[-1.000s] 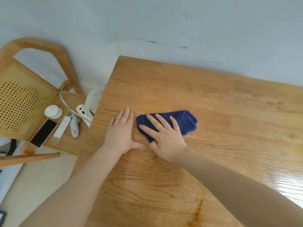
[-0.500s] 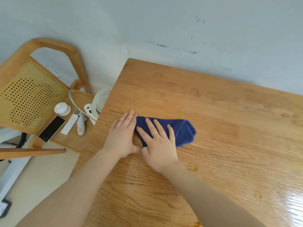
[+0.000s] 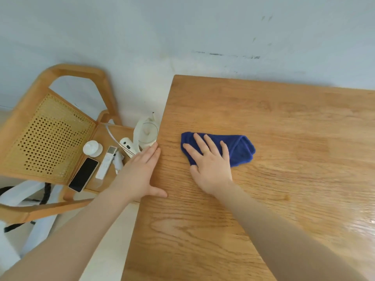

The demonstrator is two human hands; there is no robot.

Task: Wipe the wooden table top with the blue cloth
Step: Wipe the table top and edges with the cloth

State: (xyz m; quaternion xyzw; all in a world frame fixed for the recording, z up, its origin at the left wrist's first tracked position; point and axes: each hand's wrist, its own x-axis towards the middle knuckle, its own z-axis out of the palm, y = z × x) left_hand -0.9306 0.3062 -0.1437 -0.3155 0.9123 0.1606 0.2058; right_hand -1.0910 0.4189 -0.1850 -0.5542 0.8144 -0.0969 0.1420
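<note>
Blue cloth [image 3: 239,150] lies folded near table [image 3: 284,122] left edge, long axis crosswise.
Right hand [image 3: 211,165] presses flat on its near-left end; left hand [image 3: 140,173], flat and empty, straddles the edge, apart.

Single head-worn wide view, close, angled down over table [image 3: 263,122] corner toward wall [image 3: 182,27].

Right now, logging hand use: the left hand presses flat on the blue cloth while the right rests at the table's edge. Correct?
Swapped. The head view shows the right hand flat on the blue cloth, while the left hand rests at the table edge.
</note>
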